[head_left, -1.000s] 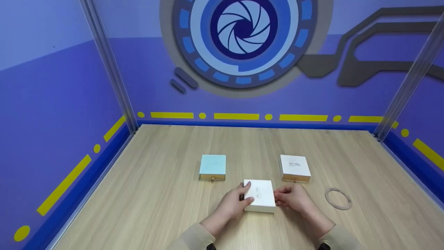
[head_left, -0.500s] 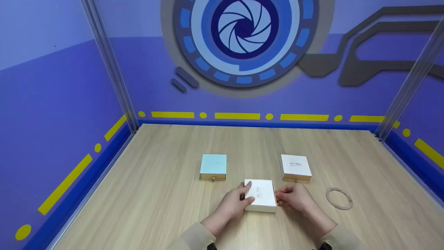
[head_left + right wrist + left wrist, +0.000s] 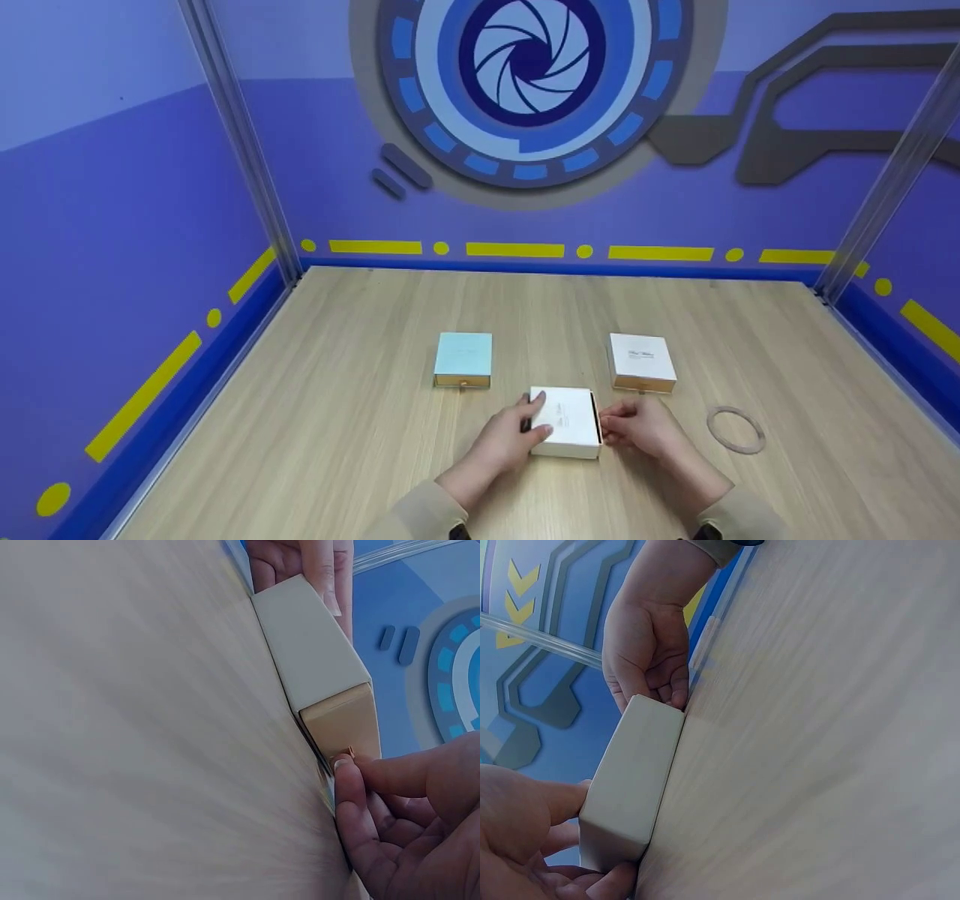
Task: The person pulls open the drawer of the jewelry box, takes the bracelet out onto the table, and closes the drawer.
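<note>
A white drawer-style gift box (image 3: 570,414) with small print on its lid lies flat on the table. My left hand (image 3: 501,441) grips its left side, thumb over the top edge. At the right end, my right hand (image 3: 646,429) pinches the small pull tab (image 3: 350,752) on the drawer. In the right wrist view, the tan drawer front (image 3: 341,720) sits at the mouth of the white sleeve. A narrow dark gap shows along the box's right edge in the head view. The drawer's contents are hidden.
Behind the hands stand a light-blue drawer box (image 3: 463,354) on the left and another white drawer box (image 3: 642,356) on the right. A thin greyish ring (image 3: 736,430) lies to the right of my right hand. Walls border the wooden table (image 3: 337,420).
My right hand has edged slightly right, pulling the drawer a little out of the sleeve, and a dark gap now shows there. My left hand keeps its grip on the box.
</note>
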Tool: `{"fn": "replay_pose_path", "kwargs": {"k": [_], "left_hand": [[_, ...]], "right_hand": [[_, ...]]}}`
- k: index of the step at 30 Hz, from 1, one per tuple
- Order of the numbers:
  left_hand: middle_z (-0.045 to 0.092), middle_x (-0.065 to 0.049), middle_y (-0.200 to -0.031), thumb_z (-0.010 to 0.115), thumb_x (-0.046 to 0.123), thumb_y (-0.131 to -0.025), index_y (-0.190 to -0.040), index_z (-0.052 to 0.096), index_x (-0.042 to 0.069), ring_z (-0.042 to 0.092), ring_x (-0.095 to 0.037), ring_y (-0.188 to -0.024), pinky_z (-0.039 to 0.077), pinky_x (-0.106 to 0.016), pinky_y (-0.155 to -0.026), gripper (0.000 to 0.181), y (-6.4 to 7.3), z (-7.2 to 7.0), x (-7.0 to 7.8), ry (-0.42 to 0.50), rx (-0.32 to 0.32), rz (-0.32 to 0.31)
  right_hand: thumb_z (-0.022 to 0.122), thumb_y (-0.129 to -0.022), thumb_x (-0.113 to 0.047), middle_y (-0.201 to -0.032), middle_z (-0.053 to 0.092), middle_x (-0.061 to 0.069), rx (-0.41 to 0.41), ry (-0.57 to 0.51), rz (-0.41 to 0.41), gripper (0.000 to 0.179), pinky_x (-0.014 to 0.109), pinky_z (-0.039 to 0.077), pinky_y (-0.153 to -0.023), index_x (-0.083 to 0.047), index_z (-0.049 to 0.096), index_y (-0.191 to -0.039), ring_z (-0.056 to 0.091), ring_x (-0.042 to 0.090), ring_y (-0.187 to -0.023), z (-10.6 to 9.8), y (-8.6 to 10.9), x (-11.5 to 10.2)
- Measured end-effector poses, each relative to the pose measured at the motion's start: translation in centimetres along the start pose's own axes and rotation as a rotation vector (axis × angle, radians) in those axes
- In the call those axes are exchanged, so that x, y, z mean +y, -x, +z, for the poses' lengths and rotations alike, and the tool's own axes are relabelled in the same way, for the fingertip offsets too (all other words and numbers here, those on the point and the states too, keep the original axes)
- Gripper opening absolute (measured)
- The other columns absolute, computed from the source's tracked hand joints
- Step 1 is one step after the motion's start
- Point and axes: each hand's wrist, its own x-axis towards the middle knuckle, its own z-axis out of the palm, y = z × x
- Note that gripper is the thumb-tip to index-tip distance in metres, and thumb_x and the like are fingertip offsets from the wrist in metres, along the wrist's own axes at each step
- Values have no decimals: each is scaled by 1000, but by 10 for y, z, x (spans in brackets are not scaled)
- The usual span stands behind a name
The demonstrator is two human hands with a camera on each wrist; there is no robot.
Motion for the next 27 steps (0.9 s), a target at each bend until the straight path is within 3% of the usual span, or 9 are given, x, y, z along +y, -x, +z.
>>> {"fn": "replay_pose_path", "kwargs": {"k": [10,27], "left_hand": [[30,-25,-165,67,25,-101,-154,47,13,30,-42,-154,25,-56,-126,59,-1,1,-2,4,-5,15],[30,-25,-166,67,26,-101,-155,46,14,29,-42,-154,25,-56,-126,60,-1,-1,-1,-3,-8,14]], "right_hand": [[66,-95,3,-76,73,2,-19,-15,-18,14,20,58,-59,15,71,-100,66,7,-65,-3,1,1],[67,-95,0,-74,73,1,-19,41,-34,15,19,50,-53,13,72,-100,66,6,-62,-7,1,1]]}}
